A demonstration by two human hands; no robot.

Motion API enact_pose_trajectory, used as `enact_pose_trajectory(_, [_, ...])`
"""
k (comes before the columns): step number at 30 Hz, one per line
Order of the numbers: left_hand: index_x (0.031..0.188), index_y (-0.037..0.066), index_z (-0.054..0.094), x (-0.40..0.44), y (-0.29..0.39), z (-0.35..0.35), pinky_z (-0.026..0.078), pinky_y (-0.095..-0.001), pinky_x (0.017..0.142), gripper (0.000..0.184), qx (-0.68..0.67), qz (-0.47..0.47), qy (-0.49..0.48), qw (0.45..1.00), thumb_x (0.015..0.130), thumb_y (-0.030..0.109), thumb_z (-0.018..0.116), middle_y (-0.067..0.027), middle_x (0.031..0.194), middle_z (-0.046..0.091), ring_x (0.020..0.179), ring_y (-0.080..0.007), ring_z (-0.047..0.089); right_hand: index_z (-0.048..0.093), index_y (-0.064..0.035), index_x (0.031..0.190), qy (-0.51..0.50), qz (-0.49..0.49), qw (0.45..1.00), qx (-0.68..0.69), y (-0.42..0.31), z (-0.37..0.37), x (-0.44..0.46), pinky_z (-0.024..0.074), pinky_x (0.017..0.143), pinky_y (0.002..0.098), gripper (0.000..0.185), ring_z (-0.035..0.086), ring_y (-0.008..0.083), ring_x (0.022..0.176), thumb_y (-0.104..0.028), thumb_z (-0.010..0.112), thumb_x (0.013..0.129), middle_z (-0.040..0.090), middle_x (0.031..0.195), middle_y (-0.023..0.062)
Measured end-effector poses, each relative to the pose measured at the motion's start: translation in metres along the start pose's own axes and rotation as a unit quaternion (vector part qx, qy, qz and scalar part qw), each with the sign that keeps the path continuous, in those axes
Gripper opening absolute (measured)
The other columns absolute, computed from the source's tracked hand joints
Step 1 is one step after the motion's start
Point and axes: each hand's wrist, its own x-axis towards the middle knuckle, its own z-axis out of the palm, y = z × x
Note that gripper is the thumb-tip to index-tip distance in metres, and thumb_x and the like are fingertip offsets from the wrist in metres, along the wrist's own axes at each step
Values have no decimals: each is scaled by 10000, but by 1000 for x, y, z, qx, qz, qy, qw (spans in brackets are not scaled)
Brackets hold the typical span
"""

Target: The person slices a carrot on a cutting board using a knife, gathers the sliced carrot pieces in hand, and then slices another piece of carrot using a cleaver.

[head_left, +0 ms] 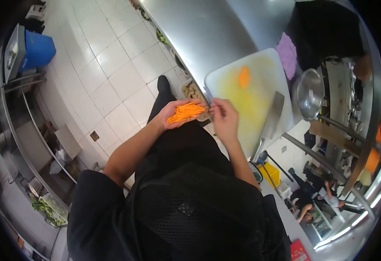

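Note:
A heap of thin orange carrot strips (186, 112) lies in the cupped palm of my left hand (168, 114), which is held beside the counter edge. My right hand (225, 122) is at the near edge of the white cutting board (253, 104), its fingers curled together; what they hold, if anything, is too small to make out. On the board, which has a yellow stain, rests an orange carrot piece (244, 77). A broad-bladed knife (272, 117) lies on the board's right side, its handle toward me.
A purple cloth (287, 55) and a metal bowl (310, 95) are right of the board. Below the steel counter (208, 30) are food containers, one with pale brown pieces (191, 91). Shelving with a blue bin (38, 48) stands left across the tiled floor. Other people (312, 195) are at lower right.

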Motion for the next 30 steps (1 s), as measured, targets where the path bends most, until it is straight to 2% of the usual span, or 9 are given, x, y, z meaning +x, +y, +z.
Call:
enact_pose_trajectory(1, [1511,-43,462,-2,9,1,481,-496,1160,476,-7,-31,-48,998,1110,212,451,-227,1557,494,1432,-391,501,704,21,1129,-9,6,1000,-9,-3,0,12,552,777,309,201,670,189,826,51,599,960,676,939,121])
enact_pose_trajectory(3, [1503,-46,471,-12,28,4,475,-499,1165,473,-22,-48,-60,997,1109,215,455,-231,1554,495,1428,-400,502,692,32,1144,63,30,997,38,-16,-3,39,554,779,276,191,658,134,842,50,581,990,676,956,80])
enact_pose_trajectory(6, [1483,-57,476,-37,56,9,488,-540,1146,467,9,-45,-23,999,1101,212,479,-250,1551,486,1408,-451,507,683,35,1166,47,45,998,18,-44,11,77,550,768,261,199,649,121,834,50,577,997,672,977,68])
enact_pose_trajectory(13, [1470,-42,496,-117,129,19,494,-541,1139,455,-41,184,-118,975,1095,213,469,-255,1550,481,1410,-456,500,690,31,1139,-171,-43,983,47,-102,128,156,542,749,254,192,640,110,815,57,566,995,665,988,57])
enact_pose_trajectory(19, [1504,8,483,-183,137,15,474,-539,1158,461,-83,436,-180,878,1098,224,454,-222,1572,473,1446,-417,469,711,30,1124,-291,-121,948,43,-127,203,251,537,735,261,178,631,97,798,9,601,986,672,941,44])
enact_pose_trajectory(22, [1511,-1,479,-195,122,-2,467,-512,1163,469,-116,511,-194,830,1097,218,457,-218,1582,467,1448,-404,474,721,26,1083,-300,-165,936,-84,-120,236,311,546,743,303,159,639,142,767,-24,637,957,679,946,77])
enact_pose_trajectory(24, [1509,2,480,-194,117,-11,467,-513,1162,464,-147,541,-184,807,1098,214,451,-217,1584,465,1446,-405,475,731,16,1051,-198,-379,883,-194,-112,244,349,550,751,350,165,649,212,743,-70,685,918,684,891,114])
enact_pose_trajectory(28, [1493,-2,488,-196,124,-10,463,-516,1165,445,-205,573,-186,771,1101,199,431,-230,1585,455,1456,-411,459,713,4,988,-160,-357,880,-269,-99,254,412,542,728,391,129,658,262,739,-87,706,898,681,840,141])
enact_pose_trajectory(30, [1483,-12,491,-201,144,-3,465,-512,1166,440,-209,578,-198,763,1096,190,440,-244,1579,455,1468,-415,440,676,-37,870,-153,-274,906,-286,-96,260,430,517,660,422,138,652,280,687,-159,733,901,656,733,101])
